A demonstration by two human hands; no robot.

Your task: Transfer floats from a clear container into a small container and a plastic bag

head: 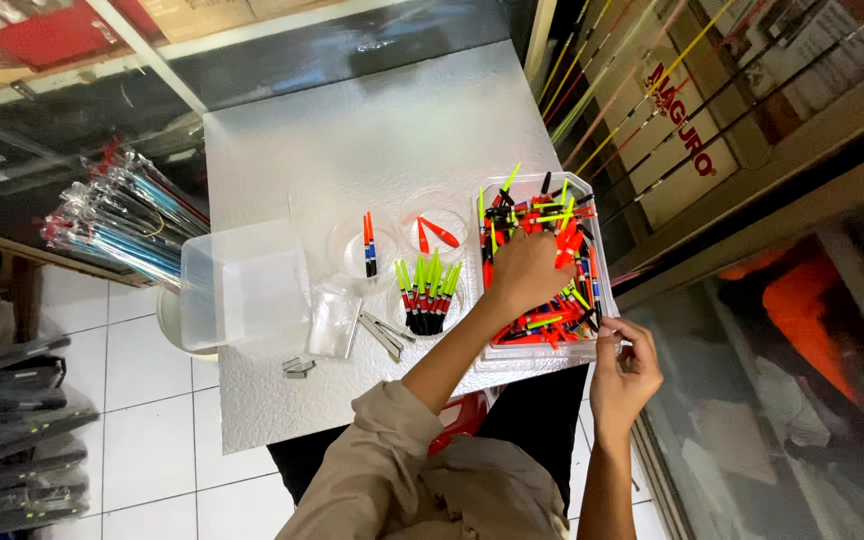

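Dozens of slim fishing floats (552, 300), red, neon green and black, fill a clear tray (592, 215) at the right of the frame, on a silvery table (352, 130). The left hand (527, 270) is buried in the pile, fingers curled down; whether they grip a float I cannot tell. The right hand (624, 365) pinches the tray's lower right corner. These floats look very light, stiff, smooth and thin-tipped, probably easy to snap, so best pinched at the thicker middle. Sorted floats lie in small round dishes (432, 290) left of the tray.
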